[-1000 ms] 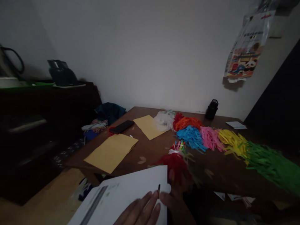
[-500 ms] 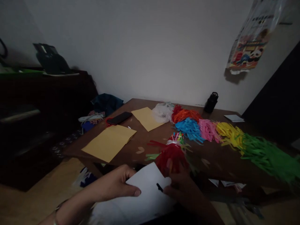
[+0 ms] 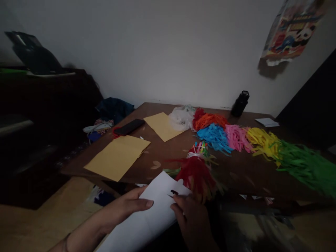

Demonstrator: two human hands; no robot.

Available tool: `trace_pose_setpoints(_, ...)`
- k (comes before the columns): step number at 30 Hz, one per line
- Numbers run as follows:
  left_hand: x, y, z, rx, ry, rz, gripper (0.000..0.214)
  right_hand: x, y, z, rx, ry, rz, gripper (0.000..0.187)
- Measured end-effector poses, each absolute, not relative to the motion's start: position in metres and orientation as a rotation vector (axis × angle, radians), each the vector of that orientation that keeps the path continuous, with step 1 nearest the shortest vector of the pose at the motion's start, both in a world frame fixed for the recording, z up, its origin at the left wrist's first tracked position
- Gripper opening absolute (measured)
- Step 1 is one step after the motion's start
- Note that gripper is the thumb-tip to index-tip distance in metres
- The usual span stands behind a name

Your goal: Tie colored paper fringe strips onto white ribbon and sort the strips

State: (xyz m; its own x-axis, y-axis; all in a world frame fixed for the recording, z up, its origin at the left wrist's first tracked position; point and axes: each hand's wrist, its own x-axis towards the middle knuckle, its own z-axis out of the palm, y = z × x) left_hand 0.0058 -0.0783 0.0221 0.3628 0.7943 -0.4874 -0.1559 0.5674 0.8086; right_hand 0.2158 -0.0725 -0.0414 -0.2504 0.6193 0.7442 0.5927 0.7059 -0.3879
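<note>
A sheet of white paper (image 3: 154, 206), apparently folded, is held low in front of me, over my lap. My left hand (image 3: 131, 203) grips its left side, thumb flat on top and fingers beneath. On the paper's upper right part is a small dark slot or mark (image 3: 174, 192), and a rounded white tab shows at the edge behind it. My right hand (image 3: 193, 217) is closed at the paper's right side, with fingertips on it just below the slot. Just beyond the paper lies a tied bundle of red paper strips (image 3: 196, 173) with other colours at its top.
On the brown table (image 3: 147, 164) lie two tan envelopes or sheets (image 3: 118, 157), a dark phone (image 3: 130, 127) and a clear plastic bag (image 3: 181, 119). Heaps of coloured strips (image 3: 214, 137) run to the right. A black bottle (image 3: 240, 104) and white papers (image 3: 267, 122) stand behind.
My right fingers have shifted from the paper's right edge onto its face by the slot. The paper has moved slightly left. The whole view has swung a little.
</note>
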Motion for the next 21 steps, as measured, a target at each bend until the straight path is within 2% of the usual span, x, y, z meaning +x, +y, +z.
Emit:
trace_pose_setpoints(9, -0.004, -0.083, 0.011, 0.531, 1.076, 0.817, 0.044, 0.207, -0.075, -0.047, -1.004, -1.881, -0.223, 0.033)
trace_pose_setpoints(13, -0.009, -0.082, 0.002, 0.516, 1.081, 0.776, 0.046, 0.203, -0.073, -0.051, -0.973, -1.891, -0.072, 0.033)
trace_pose_setpoints(16, -0.012, -0.081, -0.003, 0.525, 1.062, 0.76, 0.044, 0.205, -0.073, -0.055, -0.963, -1.909, 0.036, 0.025)
trace_pose_setpoints(18, -0.013, -0.08, -0.004, 0.535, 1.017, 0.76, 0.041, 0.207, -0.072, -0.056, -0.953, -1.94, 0.046, 0.017)
trace_pose_setpoints(21, -0.015, -0.081, -0.004, 0.546, 0.952, 0.761, 0.04, 0.206, -0.069, -0.054, -0.924, -1.987, 0.003, 0.017)
